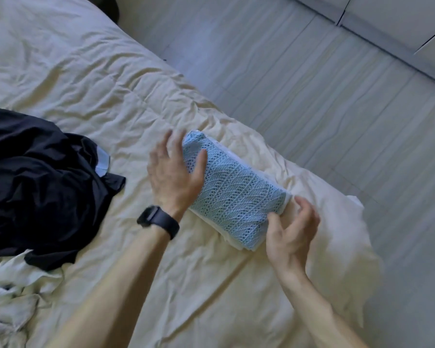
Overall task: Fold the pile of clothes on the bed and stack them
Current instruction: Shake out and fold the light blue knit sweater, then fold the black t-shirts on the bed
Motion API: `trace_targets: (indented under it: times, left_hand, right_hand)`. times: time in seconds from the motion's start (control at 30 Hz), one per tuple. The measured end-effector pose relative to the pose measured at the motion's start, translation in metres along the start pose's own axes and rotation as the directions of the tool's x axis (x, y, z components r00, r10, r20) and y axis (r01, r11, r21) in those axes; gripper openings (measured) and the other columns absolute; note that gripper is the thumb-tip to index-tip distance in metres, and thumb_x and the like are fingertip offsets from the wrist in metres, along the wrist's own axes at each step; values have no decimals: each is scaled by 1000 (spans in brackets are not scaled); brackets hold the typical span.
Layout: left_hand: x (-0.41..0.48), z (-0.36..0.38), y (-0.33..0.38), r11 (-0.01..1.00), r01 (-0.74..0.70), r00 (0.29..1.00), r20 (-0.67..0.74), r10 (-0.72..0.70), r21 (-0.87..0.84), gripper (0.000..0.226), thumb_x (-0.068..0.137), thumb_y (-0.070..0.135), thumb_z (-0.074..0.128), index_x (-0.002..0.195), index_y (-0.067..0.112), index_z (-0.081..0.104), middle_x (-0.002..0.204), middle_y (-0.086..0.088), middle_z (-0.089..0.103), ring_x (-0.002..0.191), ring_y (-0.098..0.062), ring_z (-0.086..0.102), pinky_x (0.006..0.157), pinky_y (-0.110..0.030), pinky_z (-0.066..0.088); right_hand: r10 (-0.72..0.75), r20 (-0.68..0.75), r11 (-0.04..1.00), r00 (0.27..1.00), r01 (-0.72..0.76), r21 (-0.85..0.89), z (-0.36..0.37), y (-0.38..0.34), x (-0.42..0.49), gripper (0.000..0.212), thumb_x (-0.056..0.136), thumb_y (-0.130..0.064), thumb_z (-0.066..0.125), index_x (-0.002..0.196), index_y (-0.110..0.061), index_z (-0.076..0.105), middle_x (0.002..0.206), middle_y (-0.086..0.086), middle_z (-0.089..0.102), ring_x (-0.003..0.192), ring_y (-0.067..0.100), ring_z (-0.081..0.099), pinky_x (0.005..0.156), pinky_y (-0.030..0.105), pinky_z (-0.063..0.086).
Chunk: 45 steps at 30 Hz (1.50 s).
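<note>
Partly within right grip [290, 234]: blue knit [236, 194]

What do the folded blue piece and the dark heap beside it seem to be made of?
Folded blue piece: looks knitted, perhaps cotton or acrylic yarn, matte; rows of open holes and diagonal ribs show. Dark heap: thin, smooth cloth, navy or black, slight sheen; it slumps in soft fine folds. The exact fibre cannot be told.

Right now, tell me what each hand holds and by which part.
The right hand pinches the folded blue knit at its near end, thumb on top. The left hand rests flat on its far end.
</note>
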<state>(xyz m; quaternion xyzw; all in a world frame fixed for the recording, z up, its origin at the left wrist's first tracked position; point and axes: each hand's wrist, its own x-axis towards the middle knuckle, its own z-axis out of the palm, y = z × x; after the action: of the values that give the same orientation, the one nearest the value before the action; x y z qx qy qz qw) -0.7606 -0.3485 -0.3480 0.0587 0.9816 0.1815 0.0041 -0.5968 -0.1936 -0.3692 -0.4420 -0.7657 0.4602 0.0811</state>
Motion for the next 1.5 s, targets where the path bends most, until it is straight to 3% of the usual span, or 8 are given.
trace_targets:
  times: [0.1, 0.17, 0.37, 0.63, 0.9, 1.13, 1.37, 1.5]
  left_hand:
    - [-31, 12, 5, 919, -369, 928, 11, 372, 138, 57, 98, 53, 46, 148, 25, 47, 158, -4, 39, 146, -24, 34, 119, -51, 22]
    - [-29, 22, -3, 887, -435, 898, 151, 414, 156, 57, 100, 52, 37, 152, 29, 42, 161, -4, 33, 151, -26, 25, 121, -57, 13]
    - [-5, 62, -29, 849, -479, 833, 419, 361, 221, 58, 99, 66, 15, 154, 52, 0, 168, 3, 6, 155, -28, -5, 118, -58, -14]
    - [8, 94, -43, 902, -396, 858, 421, 295, 174, 70, 88, 80, 26, 152, 59, 4, 169, 4, -5, 153, -23, -16, 116, -58, -14]
    - [21, 112, -64, 870, -480, 832, 369, 414, 107, 74, 85, 82, 26, 153, 55, 14, 168, 2, 6, 155, -26, -4, 119, -59, -8]
    - [24, 104, -58, 892, -421, 822, 484, 299, 163, 68, 89, 80, 10, 151, 58, -3, 168, 8, -6, 151, -17, -22, 117, -61, -15]
    - [32, 37, -43, 918, -301, 869, 471, 152, 259, 58, 100, 66, 13, 155, 52, 3, 167, 11, -11, 154, -17, -14, 119, -52, -18]
    - [1, -25, -44, 945, -202, 908, 412, 82, 258, 61, 104, 49, 32, 157, 48, 3, 168, 4, -7, 155, -21, 0, 123, -54, 0]
  right_hand:
    - [-538, 7, 817, 843, 523, -241, 10, -17, -16, 52, 90, -22, 62, 139, -3, 57, 151, 18, 47, 142, 34, 42, 119, 43, 29]
    - [-608, 186, 703, 772, 632, -326, 29, -24, -17, 53, 98, -28, 54, 149, -14, 51, 161, 11, 38, 151, 29, 31, 122, 54, 21]
    - [-442, 412, 588, 797, 604, -537, 73, 14, 14, 68, 96, -47, 53, 159, -31, 32, 169, 0, 18, 157, 27, 11, 120, 68, 8]
    - [-465, 314, 589, 827, 554, -588, 95, 45, 19, 74, 94, -59, 44, 158, -23, 34, 167, 12, 23, 153, 43, 18, 115, 75, 11]
    - [-468, 307, 545, 829, 544, -637, 118, 64, 20, 79, 96, -61, 37, 162, -21, 23, 169, 12, 19, 153, 41, 20, 113, 76, 12]
    - [-378, 362, 589, 852, 523, -615, 115, 41, 18, 74, 96, -60, 34, 161, -24, 27, 169, 7, 18, 155, 33, 17, 115, 72, 10]
    - [-211, 565, 606, 798, 560, -565, 36, 21, 31, 71, 96, -75, 16, 157, -49, -10, 168, -13, -17, 155, 14, -18, 118, 65, -7]
    - [-206, 625, 595, 753, 603, -531, -26, -4, 21, 63, 104, -57, 33, 161, -37, 17, 171, -7, 8, 157, 14, -2, 124, 53, 1]
